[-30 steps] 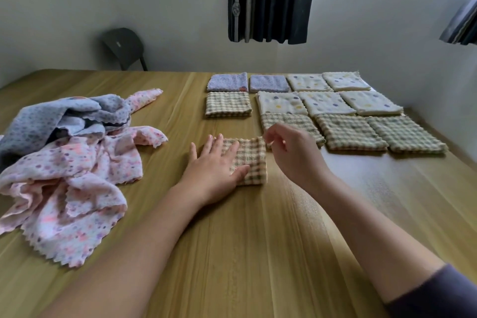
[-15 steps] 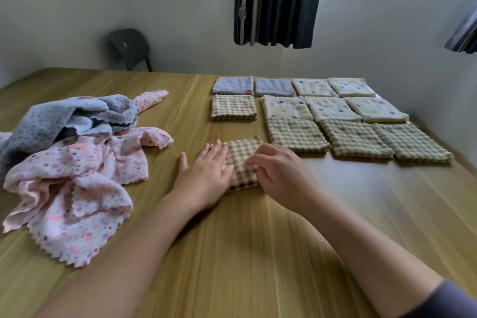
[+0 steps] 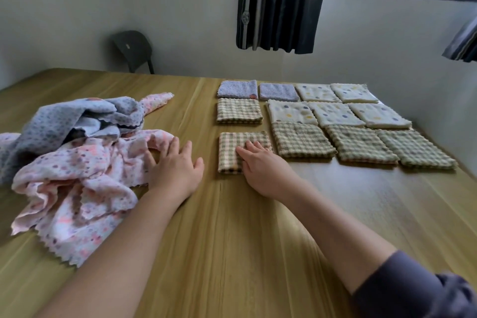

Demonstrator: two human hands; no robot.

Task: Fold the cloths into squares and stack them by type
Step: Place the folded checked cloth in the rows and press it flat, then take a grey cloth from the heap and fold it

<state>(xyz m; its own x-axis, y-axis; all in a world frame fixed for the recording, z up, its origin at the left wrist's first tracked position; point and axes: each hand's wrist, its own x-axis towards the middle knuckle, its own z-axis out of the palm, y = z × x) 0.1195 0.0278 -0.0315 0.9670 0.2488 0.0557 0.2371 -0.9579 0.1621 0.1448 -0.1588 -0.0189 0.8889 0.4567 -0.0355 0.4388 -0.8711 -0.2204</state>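
On the wooden table (image 3: 232, 240), the loose pink dotted cloth (image 3: 77, 183) lies under the tips of the left fingers. The folded checked cloth (image 3: 229, 147) lies under the right fingers. The left hand (image 3: 175, 168) rests flat, fingers a little spread; the right hand (image 3: 263, 168) presses with straight fingers held together. If this hand slides when it lifts, the top layer may drag open.

On the long pale wooden table (image 3: 232, 240), a rumpled heap of pink and blue spotted cloths (image 3: 77, 162) lies at the left, with the left hand (image 3: 175, 165) flat at its right edge. Further right, the right hand (image 3: 263, 165) rests on a folded beige checked cloth (image 3: 232, 147). Three folded checked squares (image 3: 360, 143) sit in a row to its right, and two rows of folded squares (image 3: 335, 113) lie behind
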